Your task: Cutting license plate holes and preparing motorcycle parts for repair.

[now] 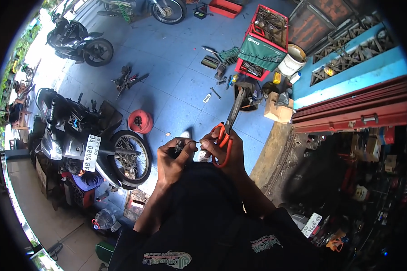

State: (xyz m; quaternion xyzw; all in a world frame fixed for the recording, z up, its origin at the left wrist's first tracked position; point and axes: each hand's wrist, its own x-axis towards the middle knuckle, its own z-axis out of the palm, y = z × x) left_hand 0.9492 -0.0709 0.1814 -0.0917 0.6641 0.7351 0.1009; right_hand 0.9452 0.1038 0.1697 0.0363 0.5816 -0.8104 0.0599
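Both my hands are raised close together in front of my body, fingertips almost meeting. My left hand (172, 158) is closed in a pinch on a small dark piece (179, 145), mostly covered by the fingers; its kind is too small to make out. Orange-handled scissors (234, 114) hang on my right hand (234, 153), with the handle loops around its fingers and the blades pointing up and away. The thumb and forefinger of that hand also pinch together near the left fingertips. Whatever thin thing lies between the two pinches is hard to see.
A motorcycle (83, 140) stands at the left, beside a red round container (140, 121). Ahead on the blue tiled floor (176, 67) lie loose tools. A red tool cart (263, 43), a bucket (294, 59) and a cardboard box (278, 108) stand at the right.
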